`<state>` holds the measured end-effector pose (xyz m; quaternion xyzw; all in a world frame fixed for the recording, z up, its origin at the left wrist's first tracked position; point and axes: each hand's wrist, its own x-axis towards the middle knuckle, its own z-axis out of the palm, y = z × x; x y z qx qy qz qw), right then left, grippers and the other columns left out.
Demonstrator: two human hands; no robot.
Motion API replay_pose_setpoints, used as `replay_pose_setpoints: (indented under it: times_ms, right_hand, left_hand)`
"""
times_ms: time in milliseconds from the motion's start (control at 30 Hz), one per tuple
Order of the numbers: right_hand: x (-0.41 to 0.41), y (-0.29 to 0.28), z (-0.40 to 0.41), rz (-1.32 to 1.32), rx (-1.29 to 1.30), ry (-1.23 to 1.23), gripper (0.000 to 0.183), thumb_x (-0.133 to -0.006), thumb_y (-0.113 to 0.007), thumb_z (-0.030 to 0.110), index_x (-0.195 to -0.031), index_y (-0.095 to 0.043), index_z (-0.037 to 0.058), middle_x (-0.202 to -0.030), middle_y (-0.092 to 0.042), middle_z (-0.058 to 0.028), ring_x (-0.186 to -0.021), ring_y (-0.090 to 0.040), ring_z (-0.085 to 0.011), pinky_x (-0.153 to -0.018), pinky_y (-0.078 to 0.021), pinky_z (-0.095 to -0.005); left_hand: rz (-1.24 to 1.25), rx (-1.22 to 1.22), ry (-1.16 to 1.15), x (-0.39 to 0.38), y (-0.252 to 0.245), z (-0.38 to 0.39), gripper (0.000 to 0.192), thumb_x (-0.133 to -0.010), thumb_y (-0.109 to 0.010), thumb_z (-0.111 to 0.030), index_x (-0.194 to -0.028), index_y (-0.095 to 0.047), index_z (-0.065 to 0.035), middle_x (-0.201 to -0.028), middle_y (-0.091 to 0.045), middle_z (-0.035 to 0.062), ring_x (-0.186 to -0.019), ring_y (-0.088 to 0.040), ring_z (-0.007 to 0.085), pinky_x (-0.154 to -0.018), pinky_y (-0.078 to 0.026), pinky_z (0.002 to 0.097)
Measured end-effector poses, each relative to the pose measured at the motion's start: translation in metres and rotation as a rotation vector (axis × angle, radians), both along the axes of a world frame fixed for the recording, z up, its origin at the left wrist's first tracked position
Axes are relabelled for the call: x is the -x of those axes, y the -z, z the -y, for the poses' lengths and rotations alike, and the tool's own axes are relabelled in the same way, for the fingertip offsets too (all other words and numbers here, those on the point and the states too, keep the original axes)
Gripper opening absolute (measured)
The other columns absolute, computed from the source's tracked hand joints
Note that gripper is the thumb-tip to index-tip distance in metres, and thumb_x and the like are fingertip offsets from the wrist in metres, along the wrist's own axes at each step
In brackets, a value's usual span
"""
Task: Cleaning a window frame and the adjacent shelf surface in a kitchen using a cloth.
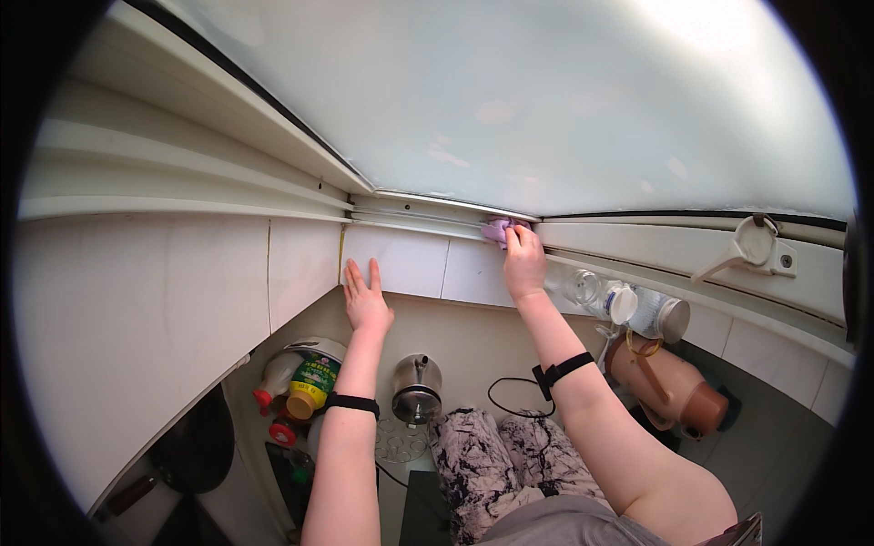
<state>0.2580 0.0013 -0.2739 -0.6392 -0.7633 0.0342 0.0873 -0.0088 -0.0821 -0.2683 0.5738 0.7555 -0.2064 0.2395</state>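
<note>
Bunched in the fingers of my right hand [525, 263] is a purple cloth [500, 231]. The cloth presses on the track of the white window frame [423, 213], near the bottom corner of the frosted glass pane [546, 123]. My left hand [367, 300] rests with spread fingers against the white tiled sill [403, 263], close to the corner, and holds nothing. Clear glass vessels [587, 286] and a white-lidded jug [620, 303] stand just right of my right hand.
A window handle [744, 249] juts out at right, above a brown thermos jug [672, 389]. Below my hands stand a metal pot [417, 389] and a green-labelled bottle [314, 375]. A dark pan [194, 437] hangs at lower left. My patterned trouser legs [478, 457] are by the counter.
</note>
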Motion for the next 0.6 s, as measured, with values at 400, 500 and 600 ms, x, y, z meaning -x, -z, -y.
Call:
replay_pose_setpoints:
  times_ms: [400, 500, 600]
  right_hand:
    - [0.051, -0.014, -0.054, 0.226, 0.561, 0.055, 0.025, -0.072, -0.061, 0.015, -0.094, -0.062, 0.0027, -0.095, -0.064, -0.0144, -0.095, -0.061, -0.03, -0.085, -0.044, -0.0385]
    - [0.071, -0.012, -0.06, 0.275, 0.66, 0.029, 0.022, -0.078, -0.057, 0.015, -0.096, -0.063, 0.003, -0.098, -0.065, -0.014, -0.094, -0.062, -0.0276, -0.084, -0.0437, -0.0402]
    - [0.099, -0.001, -0.052, 0.246, 0.519, 0.011, 0.025, -0.08, -0.054, 0.014, -0.099, -0.062, 0.0006, -0.098, -0.065, -0.0156, -0.099, -0.06, -0.0293, -0.088, -0.0417, -0.0414]
  left_hand:
    - [0.089, -0.102, -0.034, 0.001, 0.003, 0.001, 0.104, -0.068, -0.075, -0.034, -0.147, -0.009, -0.0173, -0.149, 0.001, 0.0248, -0.139, -0.01, 0.037, -0.111, -0.022, 0.0437]
    - [0.112, -0.144, -0.036, 0.001, 0.006, 0.002, 0.105, -0.067, -0.076, -0.034, -0.147, -0.009, -0.0167, -0.149, 0.002, 0.0252, -0.139, -0.009, 0.0381, -0.111, -0.022, 0.045]
    - [0.116, -0.113, -0.045, 0.002, 0.004, 0.003, 0.106, -0.067, -0.076, -0.034, -0.147, -0.009, -0.0164, -0.149, 0.003, 0.0258, -0.139, -0.008, 0.0382, -0.111, -0.022, 0.0451]
